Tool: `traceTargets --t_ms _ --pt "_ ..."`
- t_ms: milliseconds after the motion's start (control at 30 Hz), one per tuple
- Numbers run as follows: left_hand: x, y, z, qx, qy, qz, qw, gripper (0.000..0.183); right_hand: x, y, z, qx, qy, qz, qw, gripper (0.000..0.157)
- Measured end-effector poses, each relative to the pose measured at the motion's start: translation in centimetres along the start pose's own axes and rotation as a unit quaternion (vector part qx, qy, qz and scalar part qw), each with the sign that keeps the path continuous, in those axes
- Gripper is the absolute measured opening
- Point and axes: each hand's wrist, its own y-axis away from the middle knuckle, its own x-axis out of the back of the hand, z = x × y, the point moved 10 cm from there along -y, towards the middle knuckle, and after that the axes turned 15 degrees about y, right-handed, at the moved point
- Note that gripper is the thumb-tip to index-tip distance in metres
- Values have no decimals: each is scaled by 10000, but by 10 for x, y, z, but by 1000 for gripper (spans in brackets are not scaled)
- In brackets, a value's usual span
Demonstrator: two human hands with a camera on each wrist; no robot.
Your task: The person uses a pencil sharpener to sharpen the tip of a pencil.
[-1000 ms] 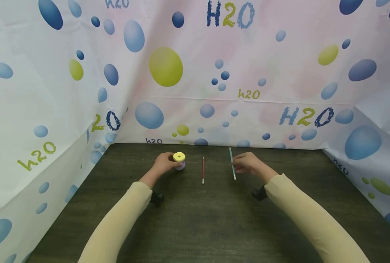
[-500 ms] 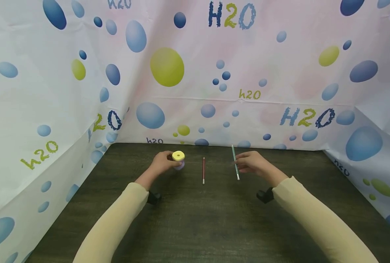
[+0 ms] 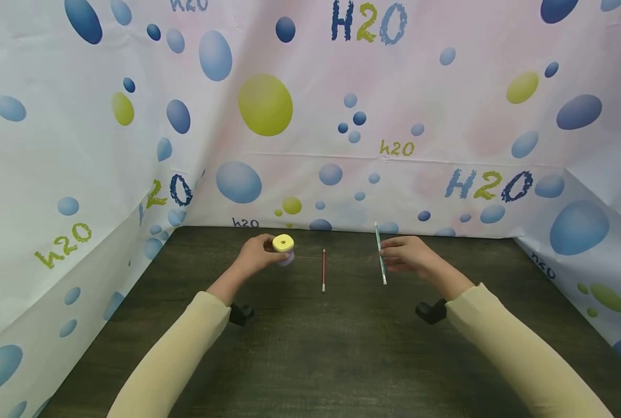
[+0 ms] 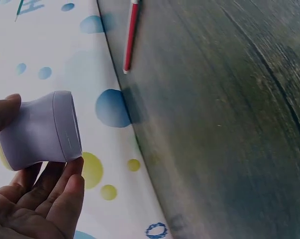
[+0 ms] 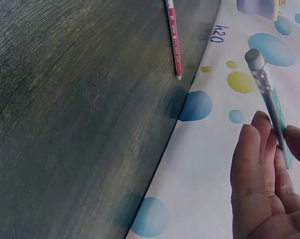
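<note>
My left hand (image 3: 256,253) grips a small pencil sharpener (image 3: 284,248) with a lavender body and a yellow top that has a small dark hole. In the left wrist view its lavender base (image 4: 67,127) points right, with the thumb on one side and the fingers on the other. My right hand (image 3: 408,255) pinches a light teal pencil (image 3: 380,253) between thumb and fingers. Its white eraser end (image 5: 255,59) points up toward the camera in the right wrist view. Between the hands, a red pencil (image 3: 323,270) lies on the dark table, touched by neither.
The dark wood-grain table (image 3: 310,348) spreads below both arms. A white sheet (image 3: 310,116) printed with blue and green dots and H2O lettering stands behind it and on both sides. A black wrist mount (image 3: 431,312) shows under the right sleeve, another (image 3: 241,314) under the left.
My right hand has moved right and slightly up with the teal pencil. My left hand has shifted slightly up and left with the sharpener. The red pencil stays in place.
</note>
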Motion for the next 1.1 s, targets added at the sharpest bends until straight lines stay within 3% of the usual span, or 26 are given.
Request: traceTargets --t_ms 667,1100 --pt "5 18 32 -298 -123 -99 9994 60 17 26 -13 359 -381 -101 9986 60" --pt "-2 31 44 -408 198 -359 9983 56 23 41 -25 686 -725 -162 9949 59"
